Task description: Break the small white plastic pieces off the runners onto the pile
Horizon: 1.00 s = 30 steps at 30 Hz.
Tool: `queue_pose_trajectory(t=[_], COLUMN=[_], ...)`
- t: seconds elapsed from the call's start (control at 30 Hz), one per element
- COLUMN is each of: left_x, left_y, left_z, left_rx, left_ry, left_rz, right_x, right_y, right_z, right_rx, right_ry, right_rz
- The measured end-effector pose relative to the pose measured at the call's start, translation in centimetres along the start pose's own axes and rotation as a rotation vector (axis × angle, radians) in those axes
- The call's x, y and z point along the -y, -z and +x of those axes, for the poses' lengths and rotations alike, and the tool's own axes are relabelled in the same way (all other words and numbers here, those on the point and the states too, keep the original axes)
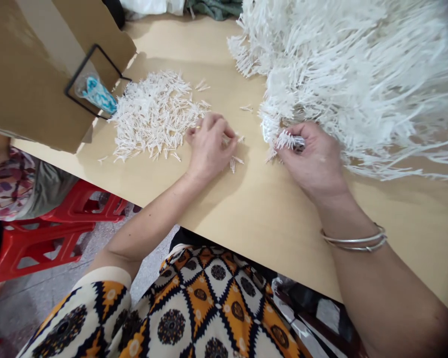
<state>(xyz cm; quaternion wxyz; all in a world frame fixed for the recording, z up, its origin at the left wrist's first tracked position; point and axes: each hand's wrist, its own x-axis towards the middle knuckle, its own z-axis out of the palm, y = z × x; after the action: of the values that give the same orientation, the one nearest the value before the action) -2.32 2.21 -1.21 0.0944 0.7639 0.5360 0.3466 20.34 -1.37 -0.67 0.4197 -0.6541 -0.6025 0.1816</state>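
On the tabletop, my left hand [211, 146] is bent over with its fingers curled and thumb drawn in. Short white string pieces [233, 161] show at and below its thumb, and its fingertips are partly hidden. Left of it lies a loose pile of short white string pieces [153, 114]. My right hand [317, 159] pinches a small bundle of white strings [289, 140] between thumb and fingers, with the cut ends fanning out toward the left. Behind and beside this hand spreads a large heap of long white strings [343, 74].
A cardboard box [33, 64] stands at the upper left. Beside it, a black wire frame [91, 52] surrounds a clear cup with blue-and-white contents [97, 93]. Red plastic stools [41, 243] and another person's arm and patterned clothing [9, 184] are at the left. Cloth lies at the back.
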Motion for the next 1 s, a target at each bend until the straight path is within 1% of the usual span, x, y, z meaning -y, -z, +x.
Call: queue_pose_trajectory(t=[0.03,0.07,0.1,0.13,0.17,0.2,0.23,0.3,0.37,0.4,0.43,0.47,0.57,0.63,0.7,0.8,0.87,1.0], left_x=[0.8,1.4,1.6,1.5,1.1,0.4,-0.4,-1.8,-2.5,-2.6,-2.4,-2.2,-1.6,-1.8,-2.5,-3.6,-3.9,-3.8], left_y=[-0.1,-0.1,0.1,0.4,0.8,1.3,1.7,2.2,2.2,2.0,1.8,1.6,1.5,1.6,1.7,1.2,0.7,0.4], left_z=[0.2,0.3,0.3,0.2,0.1,-0.1,-0.3,-0.7,-0.8,-0.8,-0.7,-0.5,-0.1,-0.1,-0.4,-0.8,-0.9,-0.6], left_rx=[-0.098,-0.172,-0.216,-0.228,-0.207,-0.152,-0.073,0.125,0.298,0.349,0.365,0.351,0.205,0.148,0.177,0.277,0.312,0.338], left_ry=[0.027,0.043,0.056,0.064,0.066,0.058,0.031,-0.074,-0.187,-0.217,-0.218,-0.191,-0.039,-0.009,-0.058,-0.142,-0.133,-0.045], left_rz=[0.032,0.063,0.094,0.123,0.150,0.172,0.183,0.179,0.161,0.160,0.171,0.192,0.265,0.249,0.166,-0.003,-0.075,-0.107], right_x=[0.1,0.1,0.2,0.3,0.4,0.4,0.5,0.5,0.4,0.3,0.3,0.3,0.6,1.0,1.3,1.4,1.5,2.0], right_y=[0.1,0.3,0.4,0.5,0.6,0.7,0.9,1.2,1.4,1.5,1.6,1.7,1.7,1.5,1.0,0.2,-0.3,-0.3], right_z=[-0.1,-0.2,-0.3,-0.3,-0.4,-0.4,-0.4,-0.3,-0.3,-0.2,-0.2,-0.2,-0.4,-0.6,-0.8,-1.1,-1.2,-1.4], right_rx=[0.002,0.002,0.002,0.004,0.008,0.016,0.032,0.063,0.084,0.096,0.104,0.114,0.132,0.128,0.112,0.081,0.069,0.103], right_ry=[0.001,0.005,0.010,0.014,0.015,0.010,-0.002,-0.024,-0.047,-0.061,-0.076,-0.092,-0.120,-0.121,-0.112,-0.097,-0.085,-0.045], right_rz=[-0.001,-0.008,-0.010,-0.005,0.005,0.022,0.047,0.108,0.192,0.235,0.270,0.295,0.312,0.327,0.371,0.438,0.439,0.402])
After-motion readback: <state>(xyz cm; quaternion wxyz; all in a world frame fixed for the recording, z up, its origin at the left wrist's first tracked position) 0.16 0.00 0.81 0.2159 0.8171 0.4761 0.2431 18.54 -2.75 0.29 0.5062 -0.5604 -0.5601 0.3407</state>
